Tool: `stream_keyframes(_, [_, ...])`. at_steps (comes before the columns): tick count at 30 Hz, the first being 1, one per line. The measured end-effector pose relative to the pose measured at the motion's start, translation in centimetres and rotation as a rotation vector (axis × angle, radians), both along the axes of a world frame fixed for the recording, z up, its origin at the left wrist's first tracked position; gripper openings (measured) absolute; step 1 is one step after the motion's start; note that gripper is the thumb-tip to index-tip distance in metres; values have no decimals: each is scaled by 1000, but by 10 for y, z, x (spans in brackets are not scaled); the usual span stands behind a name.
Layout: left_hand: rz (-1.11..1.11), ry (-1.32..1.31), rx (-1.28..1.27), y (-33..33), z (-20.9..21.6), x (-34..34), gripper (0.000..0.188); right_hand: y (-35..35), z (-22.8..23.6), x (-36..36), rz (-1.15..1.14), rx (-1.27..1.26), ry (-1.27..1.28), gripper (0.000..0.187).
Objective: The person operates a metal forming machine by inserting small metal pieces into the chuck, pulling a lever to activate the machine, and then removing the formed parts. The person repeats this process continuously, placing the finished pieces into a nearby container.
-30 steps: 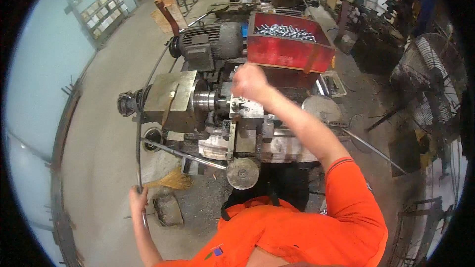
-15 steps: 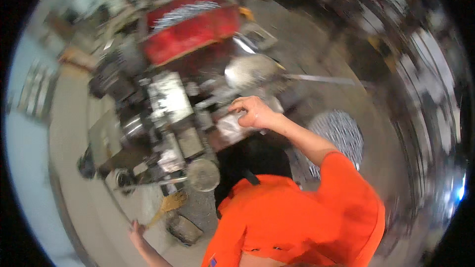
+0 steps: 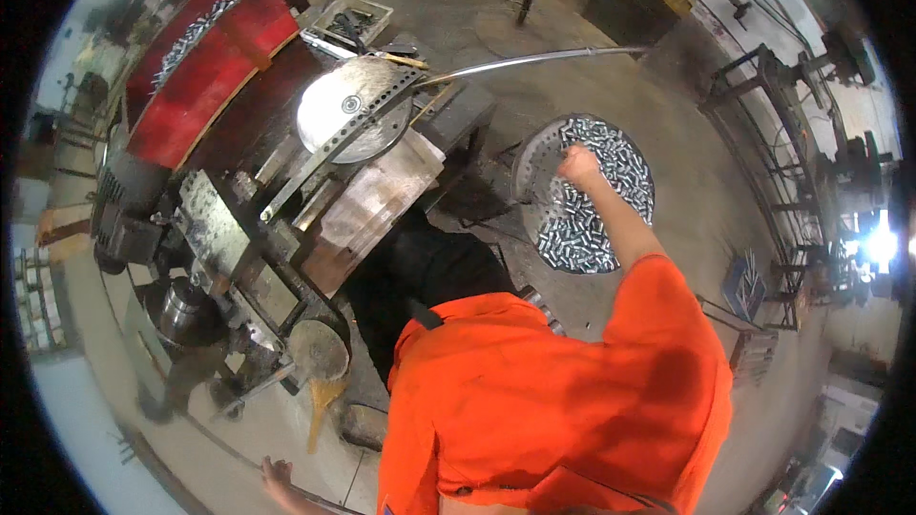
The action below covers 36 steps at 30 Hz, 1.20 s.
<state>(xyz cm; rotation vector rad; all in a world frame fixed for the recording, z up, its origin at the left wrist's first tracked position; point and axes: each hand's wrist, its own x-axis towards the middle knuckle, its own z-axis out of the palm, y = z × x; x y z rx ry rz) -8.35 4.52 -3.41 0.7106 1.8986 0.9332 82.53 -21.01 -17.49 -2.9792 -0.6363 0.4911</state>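
Note:
My right hand point(image 3: 577, 166) is over a round metal tray point(image 3: 536, 164) heaped with small shiny metal cylinders point(image 3: 584, 240). Its fingers are curled together at the edge of the heap, beside a bare, perforated part of the tray; whatever they hold is hidden. Far from it, at the lower left, my left hand point(image 3: 278, 479) is held out low with its fingers apart and nothing visible in them. A thin dark bar or line runs close by that hand, and I cannot tell whether they touch. The nearest things to it are a yellow brush point(image 3: 322, 410) and a dark scoop-like pan point(image 3: 364, 426).
In front stands a greasy machine with a bright round disc point(image 3: 329, 100) and a perforated bar point(image 3: 336, 141) across it. A red bin point(image 3: 215, 72) of metal pieces is at the far left. One long metal rod point(image 3: 534, 59) juts rightward. Racks point(image 3: 778, 124) line the right.
My right hand has gone from the machine to the tray of cylinders on the right. The view has turned right, so the machine and red bin sit further left. My left hand stays low.

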Motion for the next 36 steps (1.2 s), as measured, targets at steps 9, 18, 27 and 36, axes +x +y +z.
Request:
stream_keyframes(9, [-34, 133, 139, -24, 1, 0, 36, 23, -42, 15, 241, -87, -97, 37])
stream_keyframes(18, [-195, 230, 107, -6, -10, 36, 32, -44, -110, 65, 811, 155, -640, 10])
stream_keyframes(27, [-608, 645, 442, -4, 159, 251, 35, 160, 164, -226, 909, 926, 501, 40])
stream_keyframes(36, [-1011, 92, 597, 5, 130, 366, 34, 229, 282, -367, 1651, 1148, 280, 36])
